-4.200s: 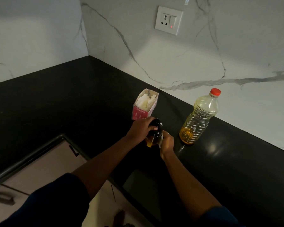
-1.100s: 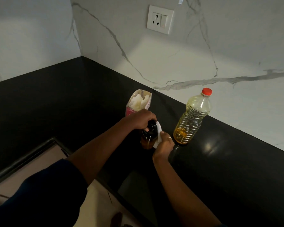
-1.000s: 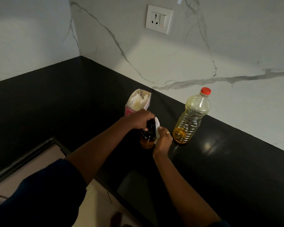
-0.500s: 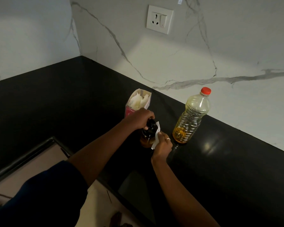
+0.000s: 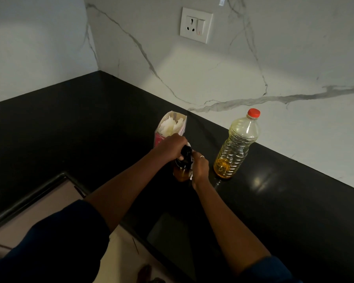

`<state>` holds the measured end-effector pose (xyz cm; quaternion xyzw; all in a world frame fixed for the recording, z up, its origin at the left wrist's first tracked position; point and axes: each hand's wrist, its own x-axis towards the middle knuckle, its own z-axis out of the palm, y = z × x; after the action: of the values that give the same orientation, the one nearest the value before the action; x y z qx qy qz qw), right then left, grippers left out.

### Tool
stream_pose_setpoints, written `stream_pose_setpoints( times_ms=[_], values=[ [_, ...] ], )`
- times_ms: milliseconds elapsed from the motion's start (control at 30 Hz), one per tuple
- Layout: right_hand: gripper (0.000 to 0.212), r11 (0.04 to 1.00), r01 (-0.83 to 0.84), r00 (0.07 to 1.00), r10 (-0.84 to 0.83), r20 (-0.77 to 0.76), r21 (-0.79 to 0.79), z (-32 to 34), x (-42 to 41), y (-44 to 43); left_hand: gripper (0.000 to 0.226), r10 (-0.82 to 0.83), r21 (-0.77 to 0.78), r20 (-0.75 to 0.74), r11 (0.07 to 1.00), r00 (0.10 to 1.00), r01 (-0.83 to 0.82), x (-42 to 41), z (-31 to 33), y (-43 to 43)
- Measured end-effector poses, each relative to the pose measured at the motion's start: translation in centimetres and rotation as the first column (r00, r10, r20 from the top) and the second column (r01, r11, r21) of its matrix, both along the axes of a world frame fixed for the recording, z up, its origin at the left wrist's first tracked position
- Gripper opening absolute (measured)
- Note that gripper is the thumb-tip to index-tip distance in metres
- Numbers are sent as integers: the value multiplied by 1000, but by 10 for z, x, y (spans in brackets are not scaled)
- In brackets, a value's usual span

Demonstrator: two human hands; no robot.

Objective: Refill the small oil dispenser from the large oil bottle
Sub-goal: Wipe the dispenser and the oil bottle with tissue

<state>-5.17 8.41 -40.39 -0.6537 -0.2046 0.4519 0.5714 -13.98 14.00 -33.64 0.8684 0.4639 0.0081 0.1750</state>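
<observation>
The small oil dispenser [image 5: 182, 172], a dark glass bottle with a black top and amber oil at the bottom, stands on the black counter [image 5: 90, 127]. My left hand [image 5: 170, 147] grips its black top from above. My right hand [image 5: 200, 168] presses a white tissue [image 5: 190, 176] against the dispenser's right side, fingers curled round it. The large oil bottle [image 5: 236, 148], clear plastic with a red cap on, stands upright just right of my right hand, with a little oil in its base.
A pink tissue packet [image 5: 170, 127] with white tissues stands open just behind the dispenser. The marble wall carries a socket [image 5: 195, 24]. The counter's front edge [image 5: 37, 193] runs at the lower left, with cabinet fronts below it.
My right hand with the tissue has slid down along the dispenser's side, so less of the tissue shows. My left hand stays on the top. The large bottle has not moved.
</observation>
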Motion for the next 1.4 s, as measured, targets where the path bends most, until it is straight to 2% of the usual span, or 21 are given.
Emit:
stream_pose_setpoints(
  times_ms=[133, 233, 333, 533, 633, 733, 800, 900, 1000, 1100, 1167, 1300, 1400],
  values=[
    [21, 979, 202, 972, -199, -122, 16, -2, -15, -13, 27, 23, 75, 0, 997, 1000, -23, 1, -3, -1],
    [27, 921, 388, 921, -389, -17, -19, -7, -30, -22, 19, 29, 102, 30, 994, 999, -32, 1, -4, -2],
    [30, 898, 440, 897, -439, 44, -12, -10, -38, -26, 22, 18, 90, 86, 996, 996, -25, 3, -2, -5],
    [17, 938, 345, 939, -345, 2, -36, -2, -17, -8, 22, 114, -84, 205, 992, 972, -99, 8, -13, -16],
    [16, 958, 270, 950, -281, -136, -98, 1, -2, -7, 23, 164, -213, 289, 971, 943, -104, 4, -18, -18],
    [28, 982, 166, 958, -182, -223, -88, -1, 1, -17, 36, 158, -282, 322, 957, 934, -64, 0, -21, -19],
    [30, 982, 167, 953, -185, -240, -92, -9, -3, -24, 46, 132, -273, 312, 961, 941, -44, -2, -22, -18],
    [18, 951, 281, 937, -300, -181, -126, -16, -10, -30, 52, 109, -257, 312, 966, 944, -27, -2, -21, -16],
    [22, 929, 371, 927, -370, -65, -5, -17, -15, -31, 52, 94, -227, 268, 973, 959, -32, 0, -18, -12],
    [17, 925, 355, 935, -350, -55, 135, -8, -16, -29, 46, 67, -160, 198, 986, 978, -35, 2, -17, -8],
    [16, 941, 290, 957, -290, -24, 173, -5, -11, -25, 43, 53, -134, 176, 991, 983, -29, 3, -16, -7],
    [23, 981, 178, 982, -183, 55, 76, -9, -2, -14, 42, 47, -144, 183, 989, 982, -21, 3, -14, -6],
    [27, 978, 204, 978, -202, 50, -39, -19, -2, -14, 42, 45, -137, 200, 990, 979, -17, 2, -13, -6]
  ],
)
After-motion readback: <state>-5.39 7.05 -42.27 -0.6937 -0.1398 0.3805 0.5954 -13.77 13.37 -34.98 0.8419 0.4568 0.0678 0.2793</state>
